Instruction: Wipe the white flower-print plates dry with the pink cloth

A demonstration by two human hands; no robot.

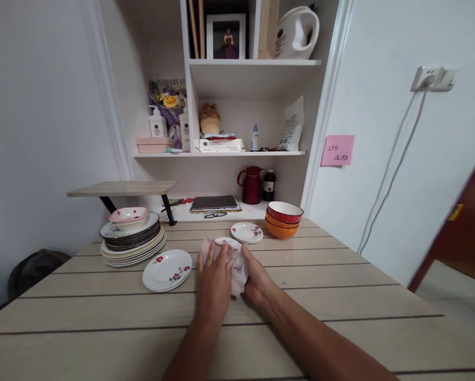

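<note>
My left hand [214, 279] presses a pale pink cloth [237, 267] onto a small white plate [226, 242], of which only the far rim shows. Its fingers lie fairly flat over the cloth. My right hand [257, 283] grips the plate and cloth from the right side, with its fingers curled under and hidden. Both hands meet at the middle of the wooden table [340, 296].
A flowered white plate [167, 270] lies left of my hands. A tall stack of plates [132, 244] with a pink bowl [128, 215] on top stands at far left. A small flowered plate [247, 232] and stacked red and orange bowls [284, 219] sit behind.
</note>
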